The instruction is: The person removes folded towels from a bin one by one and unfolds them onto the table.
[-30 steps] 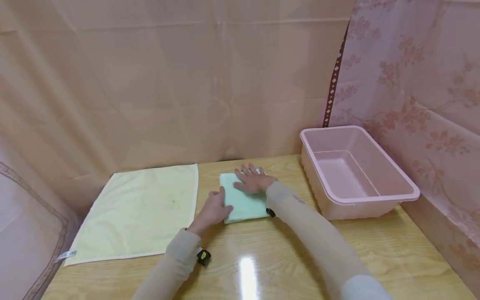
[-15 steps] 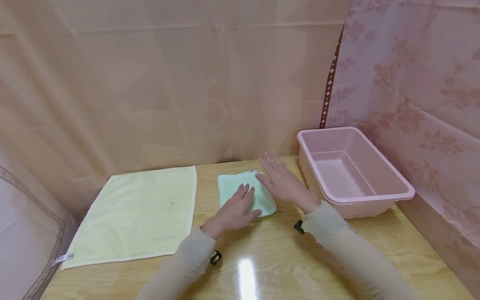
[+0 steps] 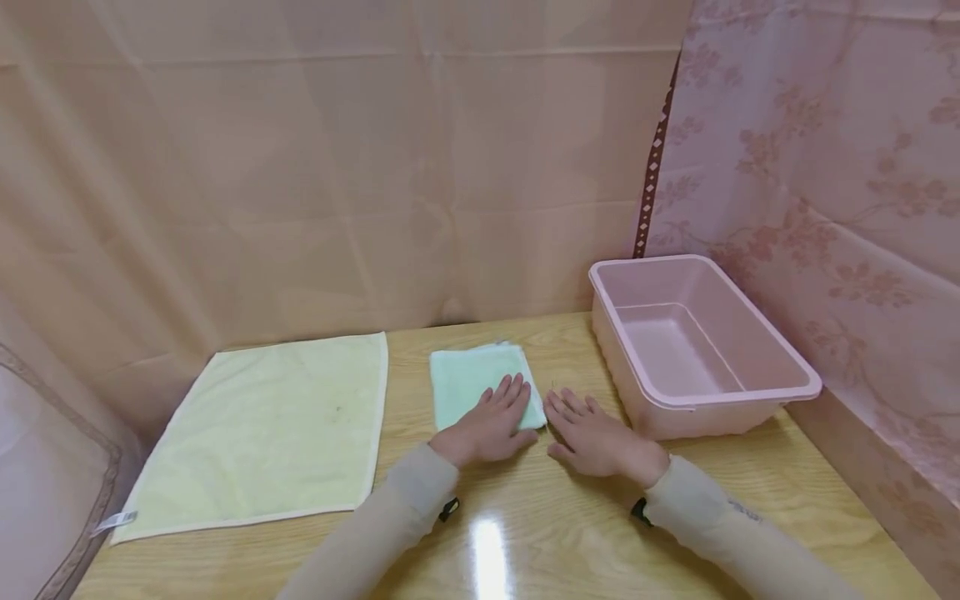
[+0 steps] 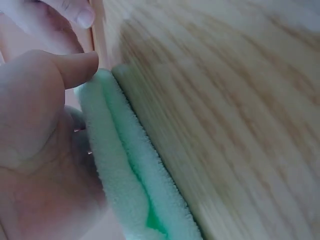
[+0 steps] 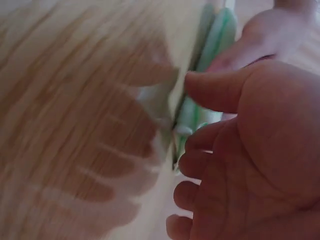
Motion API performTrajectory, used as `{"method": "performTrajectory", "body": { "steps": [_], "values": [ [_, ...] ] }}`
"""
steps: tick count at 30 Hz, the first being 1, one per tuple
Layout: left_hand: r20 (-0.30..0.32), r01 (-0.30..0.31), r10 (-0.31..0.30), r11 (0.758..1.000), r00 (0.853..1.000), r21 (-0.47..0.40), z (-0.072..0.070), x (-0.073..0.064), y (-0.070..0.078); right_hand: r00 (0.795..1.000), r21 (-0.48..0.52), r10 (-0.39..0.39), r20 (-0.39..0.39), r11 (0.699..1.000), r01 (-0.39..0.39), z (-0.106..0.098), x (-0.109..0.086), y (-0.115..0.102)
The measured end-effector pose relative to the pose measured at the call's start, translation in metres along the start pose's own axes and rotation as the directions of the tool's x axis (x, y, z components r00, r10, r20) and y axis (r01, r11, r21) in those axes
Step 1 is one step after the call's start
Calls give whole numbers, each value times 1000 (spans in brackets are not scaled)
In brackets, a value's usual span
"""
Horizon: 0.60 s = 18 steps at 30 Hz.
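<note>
A mint green towel (image 3: 467,379), folded into a small square, lies on the wooden table in the middle of the head view. My left hand (image 3: 491,423) rests on its near right part, fingers extended, with the thumb by the near edge. In the left wrist view the towel's layered edge (image 4: 117,145) runs along under that hand. My right hand (image 3: 600,439) lies palm down just right of the towel's near right corner, fingers straight and holding nothing. The right wrist view is slightly blurred, so whether its fingertips touch the towel (image 5: 200,95) is hard to tell.
A pale yellow towel (image 3: 262,433) is spread flat at the left, its tag (image 3: 116,522) at the near left corner. On the right stands a pink plastic basin (image 3: 637,367) with nothing inside. Curtains (image 3: 300,167) hang behind the table and along both sides.
The right hand has lifted off the towel and come down on its right side. My left hand has shifted from the left edge across to the near right part, no longer gripping the edge.
</note>
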<state>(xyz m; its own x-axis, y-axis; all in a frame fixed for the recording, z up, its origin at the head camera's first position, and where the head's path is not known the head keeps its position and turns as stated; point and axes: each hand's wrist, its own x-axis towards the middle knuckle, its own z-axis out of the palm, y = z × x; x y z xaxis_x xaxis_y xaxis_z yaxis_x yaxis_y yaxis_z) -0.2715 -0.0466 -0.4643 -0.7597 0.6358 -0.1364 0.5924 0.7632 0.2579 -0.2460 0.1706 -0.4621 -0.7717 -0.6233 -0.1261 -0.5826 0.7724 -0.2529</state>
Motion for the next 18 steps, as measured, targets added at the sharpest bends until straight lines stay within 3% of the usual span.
{"method": "performTrajectory", "body": {
  "steps": [5, 10, 13, 18],
  "values": [
    [52, 20, -26, 994, 998, 103, 8, 4, 0, 998, 11, -20, 55, 1000, 20, 4, 2, 4],
    [82, 30, -51, 970, 995, 240, 14, 7, 4, 997, -2, -39, 72, 999, 39, 3, 0, 6],
    [80, 31, -54, 965, 995, 261, 13, 7, 3, 996, -30, -37, 77, 999, 40, 1, 2, 6],
    [78, 34, -52, 974, 996, 226, 12, 8, 0, 994, -65, -8, 107, 998, 15, -4, 6, 3]
  ]
}}
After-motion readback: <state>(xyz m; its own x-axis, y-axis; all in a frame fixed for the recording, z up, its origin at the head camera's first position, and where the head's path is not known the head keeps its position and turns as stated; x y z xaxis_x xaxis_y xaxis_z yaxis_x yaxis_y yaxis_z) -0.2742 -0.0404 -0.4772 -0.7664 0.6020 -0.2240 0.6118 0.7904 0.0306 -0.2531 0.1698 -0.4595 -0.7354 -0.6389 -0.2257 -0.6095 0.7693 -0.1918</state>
